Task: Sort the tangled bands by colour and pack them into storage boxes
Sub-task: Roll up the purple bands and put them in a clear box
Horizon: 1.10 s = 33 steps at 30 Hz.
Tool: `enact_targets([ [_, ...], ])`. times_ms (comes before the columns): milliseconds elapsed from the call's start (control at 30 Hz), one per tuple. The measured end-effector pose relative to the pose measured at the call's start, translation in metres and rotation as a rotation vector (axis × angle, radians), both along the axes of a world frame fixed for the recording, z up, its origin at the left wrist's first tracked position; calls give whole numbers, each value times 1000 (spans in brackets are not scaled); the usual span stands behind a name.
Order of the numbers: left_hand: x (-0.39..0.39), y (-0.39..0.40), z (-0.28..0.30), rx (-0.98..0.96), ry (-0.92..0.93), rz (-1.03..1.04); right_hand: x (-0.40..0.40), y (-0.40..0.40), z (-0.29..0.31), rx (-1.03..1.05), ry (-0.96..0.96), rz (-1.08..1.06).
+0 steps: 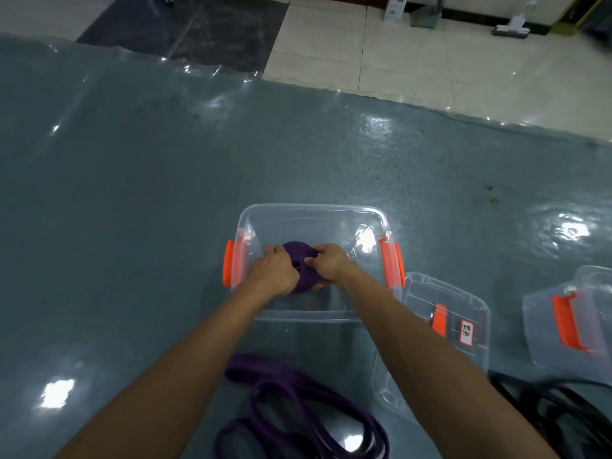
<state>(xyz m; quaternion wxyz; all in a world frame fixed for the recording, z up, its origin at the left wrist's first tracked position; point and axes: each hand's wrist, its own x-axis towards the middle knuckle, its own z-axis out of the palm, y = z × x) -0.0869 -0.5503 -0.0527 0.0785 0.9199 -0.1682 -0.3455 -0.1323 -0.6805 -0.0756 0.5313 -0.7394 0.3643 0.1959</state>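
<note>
Purple coil (300,265), clamped between the left hand (276,271) and right hand (329,265) inside the clear box (311,212), could spring open when released, since rolled elastic unwinds and may spill over the rim.

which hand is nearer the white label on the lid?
Right. The right hand grips the rolled purple band on the side facing the white label; the left hand holds the roll's far side.
</note>
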Motion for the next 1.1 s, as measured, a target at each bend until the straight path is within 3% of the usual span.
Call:
enact_targets([
  [100,-2,1,-2,10,-47,-77,-1,-4,-4,-316,-38,190],
  [233,-1,1,-2,32,-115,-156,-5,-10,-5,-345,-35,162],
  [567,13,1,5,-8,-147,-226,-4,-14,7,-343,20,418],
  [700,9,5,25,-4,-128,-341,-18,-13,25,-390,-85,351],
  [900,-28,26,70,-257,-269,-411,-75,1,85,-548,-418,208],
  [1100,-86,59,86,-592,-343,-447,-153,35,125,-500,-594,107],
])
